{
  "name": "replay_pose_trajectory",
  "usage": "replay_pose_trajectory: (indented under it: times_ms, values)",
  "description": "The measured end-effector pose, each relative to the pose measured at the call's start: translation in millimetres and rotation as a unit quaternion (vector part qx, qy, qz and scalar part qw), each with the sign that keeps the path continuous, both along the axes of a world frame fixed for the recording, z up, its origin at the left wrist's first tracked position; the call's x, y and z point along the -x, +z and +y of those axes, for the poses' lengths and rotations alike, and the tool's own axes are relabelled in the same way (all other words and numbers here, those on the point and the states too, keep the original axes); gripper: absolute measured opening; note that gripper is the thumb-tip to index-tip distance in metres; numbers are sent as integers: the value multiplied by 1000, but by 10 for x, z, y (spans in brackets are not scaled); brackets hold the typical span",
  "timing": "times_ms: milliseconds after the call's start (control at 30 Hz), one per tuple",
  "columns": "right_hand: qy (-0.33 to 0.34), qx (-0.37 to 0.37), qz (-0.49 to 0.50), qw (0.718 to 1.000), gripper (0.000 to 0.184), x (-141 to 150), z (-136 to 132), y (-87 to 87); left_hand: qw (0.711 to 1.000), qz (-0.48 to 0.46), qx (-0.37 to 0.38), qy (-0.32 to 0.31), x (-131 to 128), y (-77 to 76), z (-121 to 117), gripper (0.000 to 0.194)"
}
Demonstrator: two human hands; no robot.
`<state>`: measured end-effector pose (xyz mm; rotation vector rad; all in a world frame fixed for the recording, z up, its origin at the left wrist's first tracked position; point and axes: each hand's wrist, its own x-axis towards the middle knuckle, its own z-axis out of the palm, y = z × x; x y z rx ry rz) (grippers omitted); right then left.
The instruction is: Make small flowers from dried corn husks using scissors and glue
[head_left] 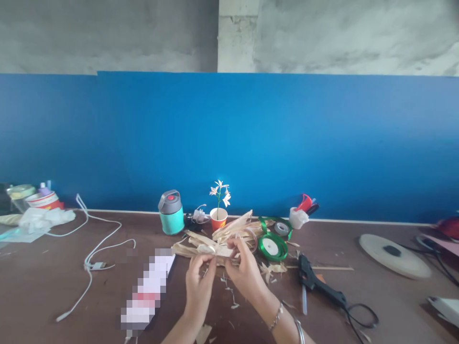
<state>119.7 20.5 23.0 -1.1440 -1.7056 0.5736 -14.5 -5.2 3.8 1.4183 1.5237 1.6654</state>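
Observation:
Both hands meet over the middle of the table, in front of a pile of dried corn husks (234,228). My left hand (200,278) is closed, thumb and fingertips pinched on the left end of a pale corn husk strip (223,252). My right hand (247,270) pinches the same strip from the right, its fingers bent over it. The fingertips partly hide the strip. Just behind the pile, an orange paper cup (218,220) holds a stem with several small pale flowers (220,191). Husk scraps (270,271) lie to the right of my right hand.
Right of the pile are a green ribbon spool (273,247), a tape roll (281,229) and a black glue gun (321,283) with its cord. A teal flask (171,215) stands back left. White cables (93,248) and a pixelated object (148,291) lie left. A blue partition (229,134) closes the back.

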Motion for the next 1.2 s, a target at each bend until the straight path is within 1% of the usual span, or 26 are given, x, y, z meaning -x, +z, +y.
replay_pose_trajectory:
  times_ms: [33,100,167,233,300,400,467,533,600,700,800,1000,1200]
  values:
    - [21,51,28,998,25,2,7,-9,1000,11,-21,5,4,3,-5,20]
    - [71,141,89,984,13,2,13,-7,998,33,-56,9,10,7,-14,17]
    - [113,188,149,964,17,-1,10,18,996,49,-79,6,12,11,-24,15]
    - [144,203,202,947,22,-2,-1,56,993,61,-97,2,10,19,-36,13]
    - [159,204,236,937,25,1,-13,94,991,72,-111,-1,5,26,-46,10]
    - [159,201,252,933,25,12,-28,132,987,92,-129,0,0,25,-50,9]
    - [161,212,261,928,24,15,-36,146,985,107,-139,1,3,17,-46,9]
    - [161,244,276,916,20,9,-47,164,983,118,-143,5,12,5,-39,9]
    - [156,292,287,899,17,-3,-64,193,982,124,-139,12,26,-8,-31,9]
    - [155,337,289,883,18,-13,-94,242,981,139,-133,13,48,-32,-22,10]
    - [159,336,272,887,20,5,-111,258,977,159,-138,13,52,-51,-20,9]
    - [96,337,275,895,19,53,-113,242,966,196,-170,16,16,-4,-38,11]
    - [119,333,260,899,20,46,-113,257,953,240,-181,23,23,18,-42,10]
